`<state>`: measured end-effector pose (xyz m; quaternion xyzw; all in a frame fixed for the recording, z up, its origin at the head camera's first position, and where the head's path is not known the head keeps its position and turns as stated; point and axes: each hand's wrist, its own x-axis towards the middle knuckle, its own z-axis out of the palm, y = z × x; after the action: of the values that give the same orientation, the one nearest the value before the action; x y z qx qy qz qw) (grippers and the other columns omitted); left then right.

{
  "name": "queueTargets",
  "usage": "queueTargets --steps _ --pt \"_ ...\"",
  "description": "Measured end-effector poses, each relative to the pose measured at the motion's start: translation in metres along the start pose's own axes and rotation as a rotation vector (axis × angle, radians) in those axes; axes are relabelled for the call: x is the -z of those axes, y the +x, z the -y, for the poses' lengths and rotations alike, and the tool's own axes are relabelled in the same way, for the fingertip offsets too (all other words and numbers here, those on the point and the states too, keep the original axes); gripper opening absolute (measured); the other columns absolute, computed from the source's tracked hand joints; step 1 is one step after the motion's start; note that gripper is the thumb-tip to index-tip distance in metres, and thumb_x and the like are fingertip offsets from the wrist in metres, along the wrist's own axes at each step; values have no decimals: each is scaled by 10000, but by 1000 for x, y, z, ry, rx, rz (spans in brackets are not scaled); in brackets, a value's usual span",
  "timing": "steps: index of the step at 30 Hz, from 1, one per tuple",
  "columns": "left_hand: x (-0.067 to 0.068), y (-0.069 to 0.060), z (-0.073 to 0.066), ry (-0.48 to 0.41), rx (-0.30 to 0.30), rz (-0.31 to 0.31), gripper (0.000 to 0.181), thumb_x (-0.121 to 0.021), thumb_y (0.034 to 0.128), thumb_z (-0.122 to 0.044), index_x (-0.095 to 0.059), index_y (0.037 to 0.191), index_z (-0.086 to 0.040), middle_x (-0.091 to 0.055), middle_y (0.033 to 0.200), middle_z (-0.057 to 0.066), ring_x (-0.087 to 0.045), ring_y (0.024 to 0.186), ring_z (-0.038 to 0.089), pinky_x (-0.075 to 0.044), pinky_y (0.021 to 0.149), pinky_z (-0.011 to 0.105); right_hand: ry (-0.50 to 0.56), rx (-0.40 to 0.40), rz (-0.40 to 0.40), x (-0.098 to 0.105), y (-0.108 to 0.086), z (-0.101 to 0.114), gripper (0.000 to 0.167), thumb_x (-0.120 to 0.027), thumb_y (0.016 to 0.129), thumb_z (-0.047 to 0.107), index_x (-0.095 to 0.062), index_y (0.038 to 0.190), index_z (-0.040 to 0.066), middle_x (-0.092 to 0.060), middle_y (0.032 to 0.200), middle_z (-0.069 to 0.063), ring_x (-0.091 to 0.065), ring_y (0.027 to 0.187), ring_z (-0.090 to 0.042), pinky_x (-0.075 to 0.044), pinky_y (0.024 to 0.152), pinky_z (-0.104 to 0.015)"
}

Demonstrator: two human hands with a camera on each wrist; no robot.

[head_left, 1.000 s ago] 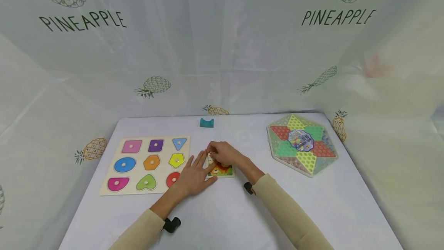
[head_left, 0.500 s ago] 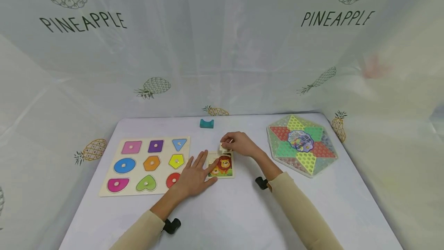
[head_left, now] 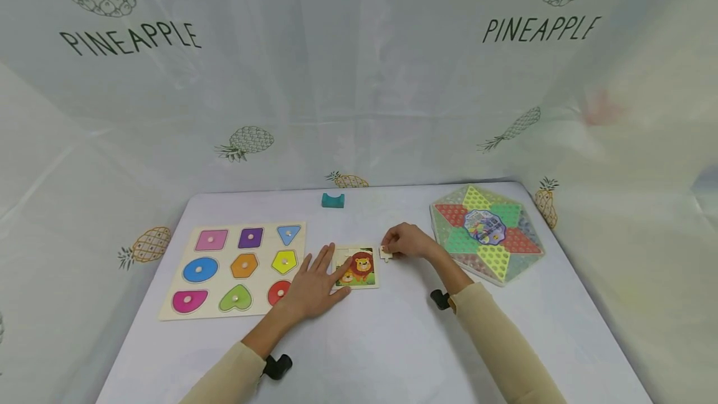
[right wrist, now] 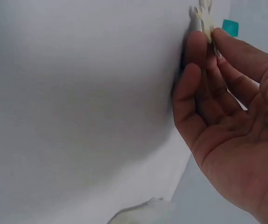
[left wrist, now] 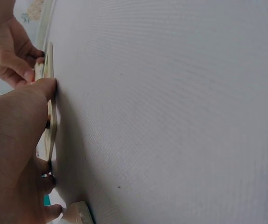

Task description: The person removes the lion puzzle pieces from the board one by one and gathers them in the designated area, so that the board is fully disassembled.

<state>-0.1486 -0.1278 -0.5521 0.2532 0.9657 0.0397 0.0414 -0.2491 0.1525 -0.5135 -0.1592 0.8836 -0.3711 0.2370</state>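
My left hand (head_left: 313, 288) lies with spread, straight fingers over the left side of a small lion jigsaw puzzle (head_left: 363, 267) in the head view. Its thumb (left wrist: 47, 87) touches the puzzle's edge in the left wrist view. Just right of the puzzle, my right hand (head_left: 411, 242) pinches a pale jigsaw piece (head_left: 385, 254) between thumb and fingertips. The right wrist view shows this piece (right wrist: 205, 21) nearly edge-on, with knobbed sides; its picture cannot be made out. The upper left of the puzzle looks pale, and my left fingers hide part of that side.
A wooden shape board (head_left: 260, 282) with coloured knobbed shapes lies left, partly under my left forearm and hand. A teal curved block (head_left: 333, 201) stands at the back. At the right lies a hexagonal Chinese checkers board (head_left: 465, 254). A pineapple-print curtain (head_left: 359, 80) hangs behind the table.
My right hand has moved from the puzzle's upper left to its right side, carrying the jigsaw piece away from it. The left hand has stayed on the puzzle.
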Motion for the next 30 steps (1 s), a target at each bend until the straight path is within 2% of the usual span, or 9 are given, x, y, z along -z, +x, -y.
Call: queueTargets --steps 5,14,30 --pt "-1 0 0 3 -4 -27 703 -451 984 -638 -310 1589 -308 -189 1663 179 -173 1539 345 -215 1193 615 -50 -25 -62 -7 1 1 70 -733 915 161 -735 900 93 -672 720 13 -577 636 -125 -460 571 -257" --pt "-3 0 1 -8 11 -6 709 -441 983 -646 -281 1595 -327 -156 1673 167 -137 1549 334 -184 1204 611 -155 -49 -135 -14 0 5 126 -752 911 219 -717 867 107 -655 743 25 -552 660 -125 -440 579 -253" --pt "-3 0 0 -13 22 1 712 -454 979 -645 -271 1596 -339 -150 1676 162 -130 1550 330 -172 1209 608 -200 -40 -197 -20 -3 4 139 -759 907 230 -687 866 118 -654 786 21 -549 663 -126 -442 582 -260"
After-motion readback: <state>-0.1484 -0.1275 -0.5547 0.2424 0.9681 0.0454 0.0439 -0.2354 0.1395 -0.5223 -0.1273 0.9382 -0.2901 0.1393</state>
